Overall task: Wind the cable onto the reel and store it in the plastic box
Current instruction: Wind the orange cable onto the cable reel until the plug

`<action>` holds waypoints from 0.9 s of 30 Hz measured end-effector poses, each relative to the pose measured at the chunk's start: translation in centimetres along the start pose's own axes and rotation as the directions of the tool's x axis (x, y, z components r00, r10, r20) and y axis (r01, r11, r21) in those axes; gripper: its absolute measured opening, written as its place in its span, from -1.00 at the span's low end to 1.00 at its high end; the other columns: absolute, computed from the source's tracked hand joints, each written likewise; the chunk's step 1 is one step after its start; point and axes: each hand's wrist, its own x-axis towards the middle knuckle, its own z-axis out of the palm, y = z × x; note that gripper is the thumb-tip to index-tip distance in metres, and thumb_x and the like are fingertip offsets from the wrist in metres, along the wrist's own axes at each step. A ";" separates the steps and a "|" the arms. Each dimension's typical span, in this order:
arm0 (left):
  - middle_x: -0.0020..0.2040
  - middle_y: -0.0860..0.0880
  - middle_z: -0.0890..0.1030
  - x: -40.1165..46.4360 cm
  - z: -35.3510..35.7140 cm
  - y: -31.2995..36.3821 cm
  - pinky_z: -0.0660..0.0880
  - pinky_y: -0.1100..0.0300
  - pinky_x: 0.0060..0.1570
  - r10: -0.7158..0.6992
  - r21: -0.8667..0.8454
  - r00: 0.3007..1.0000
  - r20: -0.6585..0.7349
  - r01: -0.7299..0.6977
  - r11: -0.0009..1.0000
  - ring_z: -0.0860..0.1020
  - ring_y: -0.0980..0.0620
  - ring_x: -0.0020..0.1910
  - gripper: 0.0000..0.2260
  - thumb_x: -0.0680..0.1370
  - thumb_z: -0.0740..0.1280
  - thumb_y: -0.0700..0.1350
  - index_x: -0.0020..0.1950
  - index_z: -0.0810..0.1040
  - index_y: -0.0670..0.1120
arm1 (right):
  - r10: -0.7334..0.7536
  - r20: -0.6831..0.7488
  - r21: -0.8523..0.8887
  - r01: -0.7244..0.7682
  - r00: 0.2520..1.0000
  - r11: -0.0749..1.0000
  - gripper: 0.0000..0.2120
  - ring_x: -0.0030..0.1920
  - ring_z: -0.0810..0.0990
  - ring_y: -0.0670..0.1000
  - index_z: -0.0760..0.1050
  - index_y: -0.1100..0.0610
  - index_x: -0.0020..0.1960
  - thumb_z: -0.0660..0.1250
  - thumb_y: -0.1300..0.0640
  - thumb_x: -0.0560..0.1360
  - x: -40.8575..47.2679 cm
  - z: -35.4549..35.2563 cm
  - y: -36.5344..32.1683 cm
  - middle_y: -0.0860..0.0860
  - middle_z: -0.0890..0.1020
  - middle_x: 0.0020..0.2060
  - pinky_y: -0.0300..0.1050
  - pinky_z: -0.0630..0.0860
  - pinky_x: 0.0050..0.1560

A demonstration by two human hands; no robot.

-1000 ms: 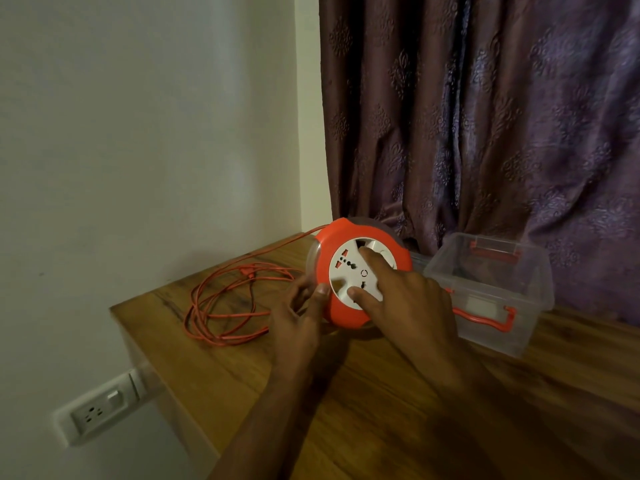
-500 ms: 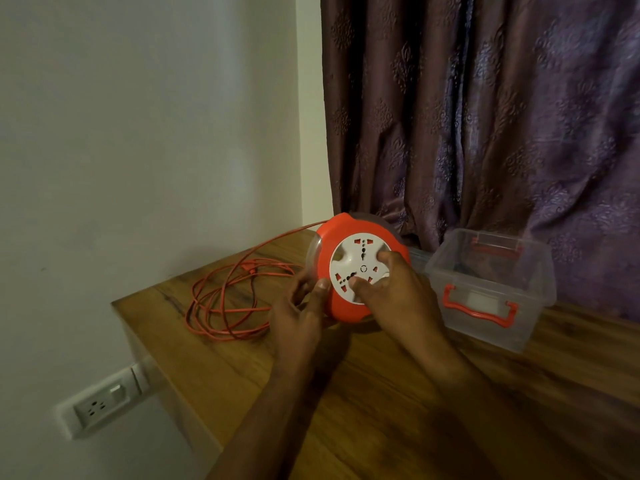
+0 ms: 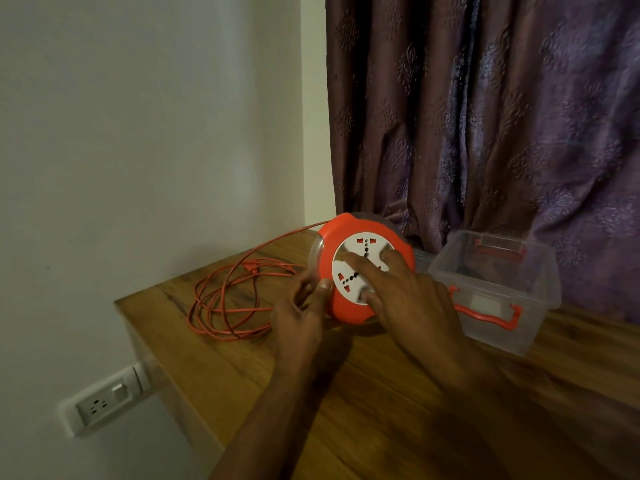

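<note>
An orange cable reel (image 3: 337,237) with a white socket face stands on edge on the wooden table (image 3: 398,403). My left hand (image 3: 301,313) grips its left rim, thumb on the orange edge. My right hand (image 3: 401,292) presses fingertips on the white socket disc. A loose orange cable (image 3: 228,299) lies in loops on the table to the left, and one strand runs up to the reel's top. A clear plastic box (image 3: 540,306) with orange latches stands open to the right of the reel.
A purple patterned curtain (image 3: 485,116) hangs behind the table. A white wall (image 3: 138,133) is at the left, with a wall socket (image 3: 104,403) below the table's left edge. The table corner (image 3: 119,303) is near the cable loops.
The white socket disc has turned under my right fingertips, which shifted across its face. My left hand has stayed on the reel's rim. The cable loops look about the same.
</note>
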 end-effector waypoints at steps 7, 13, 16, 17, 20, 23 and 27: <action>0.00 0.25 0.69 -0.3 0.1 0.3 0.65 0.17 -0.28 0.009 -0.002 0.998 0.055 -0.009 1.000 0.69 0.17 -0.03 -0.80 0.55 0.42 -0.05 0.10 0.59 0.23 | 0.177 -0.092 0.126 -0.165 0.980 0.978 -0.44 0.05 0.61 0.12 0.12 -0.14 0.47 0.16 -0.23 0.53 -0.2 -0.1 -0.5 0.05 0.61 0.16 -0.03 0.54 -0.06; 0.16 0.03 0.66 -0.2 0.2 0.2 0.68 0.08 -0.21 -0.006 -0.020 1.000 0.023 0.007 1.000 0.67 -0.03 0.10 -0.75 0.55 0.40 -0.05 0.23 0.59 0.09 | 0.309 -0.014 0.262 -0.295 0.951 0.919 -0.50 0.09 0.57 0.16 0.22 -0.11 0.42 0.19 -0.19 0.52 0.3 -0.5 -0.4 0.01 0.64 0.10 -0.04 0.48 -0.03; 0.16 -0.01 0.66 -0.1 0.2 0.3 0.66 0.14 -0.27 -0.024 -0.035 0.999 -0.020 0.024 0.999 0.67 -0.07 0.08 -0.72 0.55 0.41 -0.07 0.26 0.58 0.02 | 0.139 -0.113 0.132 -0.123 0.984 0.984 -0.55 0.04 0.59 0.17 0.26 -0.07 0.41 0.21 -0.02 0.54 0.4 -1.2 -0.1 0.02 0.56 0.21 0.00 0.51 -0.08; 0.16 -0.02 0.65 0.0 0.1 0.3 0.65 0.16 -0.29 -0.037 -0.041 0.999 -0.032 0.036 0.999 0.68 -0.07 0.07 -0.71 0.55 0.41 -0.07 0.28 0.57 0.00 | 0.070 -0.092 0.111 -0.060 0.993 0.992 -0.54 0.08 0.58 0.17 0.25 -0.07 0.42 0.23 0.03 0.54 0.5 -1.4 0.0 0.03 0.47 0.31 0.03 0.55 -0.06; 0.18 -0.04 0.64 0.0 0.0 0.2 0.66 0.16 -0.28 -0.055 -0.049 0.998 -0.038 0.053 0.997 0.67 -0.07 0.07 -0.66 0.55 0.40 -0.05 0.33 0.55 -0.03 | -0.069 0.056 0.055 0.066 0.996 0.996 -0.41 0.20 0.51 0.19 0.17 -0.19 0.43 0.31 0.06 0.49 0.4 -1.7 0.0 0.03 0.20 0.48 0.08 0.53 0.03; 0.19 -0.05 0.64 0.0 0.0 0.3 0.66 0.16 -0.27 -0.060 -0.047 0.998 -0.021 0.059 0.997 0.67 -0.06 0.07 -0.64 0.55 0.39 -0.05 0.34 0.54 -0.04 | -0.113 0.114 0.003 0.113 0.987 0.994 -0.36 0.21 0.50 0.21 0.07 -0.31 0.43 0.28 0.09 0.50 0.1 -1.7 -0.1 0.06 0.06 0.53 0.08 0.53 0.03; 0.18 -0.03 0.65 -0.1 0.0 0.3 0.69 0.03 -0.19 -0.033 -0.007 0.999 0.002 0.033 0.999 0.67 -0.07 0.10 -0.69 0.55 0.40 -0.04 0.29 0.57 -0.01 | -0.064 0.121 -0.023 0.067 0.991 0.997 -0.39 0.22 0.50 0.21 0.01 -0.32 0.44 0.26 -0.05 0.53 0.0 -1.6 0.0 0.08 0.06 0.52 0.08 0.53 0.05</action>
